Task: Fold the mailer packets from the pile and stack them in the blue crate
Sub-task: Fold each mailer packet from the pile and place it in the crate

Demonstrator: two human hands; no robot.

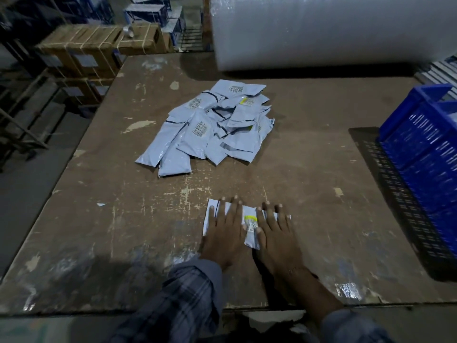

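Both hands flat, fingers straight, pressing 1 mailer packet (248,222) on desk (123,219), near front edge. Left hand (223,230), right hand (275,232): no grip closed, just pressing. Tip: hold crease firm, edges aligned before lifting. Pile (212,127): approx. a dozen pkts, mid-desk. 1 blue crate (425,149) at right, contents hidden.

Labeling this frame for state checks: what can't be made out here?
Head view only:
- blue crate: cut off by the right edge; its wall hides the inside, so no stacked count.
- packet under both hands: left hand and right hand cover its folds.
- pile: label print too small; lower packets hidden by upper ones.
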